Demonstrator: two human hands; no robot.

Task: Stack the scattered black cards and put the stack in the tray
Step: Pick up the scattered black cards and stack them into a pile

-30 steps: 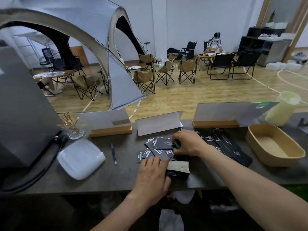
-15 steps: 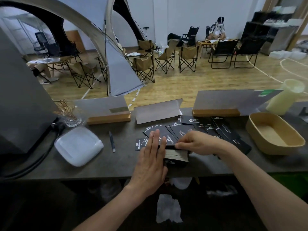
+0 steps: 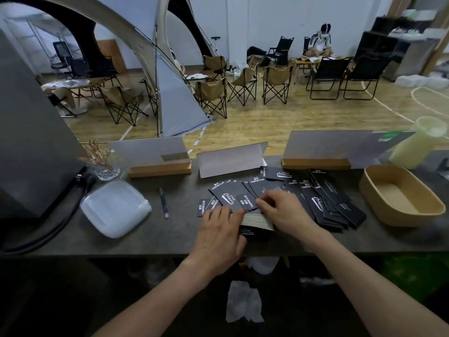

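Dark grey counter (image 3: 170, 239), seen from the head camera.

Black cards (image 3: 323, 198): many lie scattered and overlapping across the middle and right of the counter, white "Camping Club" print showing on several. One small card (image 3: 206, 207) lies apart at the left edge of the spread.

Stack of cards (image 3: 257, 221): near the front edge of the counter, pale card edges showing, between the two hands.

Left hand (image 3: 220, 235): palm down, fingers fairly straight and together, fingertips resting against the left end of the stack; holds nothing.

Right hand (image 3: 285, 211): over the far right side of the stack, fingers curled, pinching a single black card (image 3: 248, 202) just above it.

Wooden tray (image 3: 435, 210): oval, tan, at the right end of the counter, just beside the scattered cards.

Other items: white square lidded container (image 3: 115, 207) at left; dark pen (image 3: 164, 203) between container and cards; three sign holders (image 3: 159, 158) along the far edge; pale yellow pitcher (image 3: 418, 144) behind the tray.
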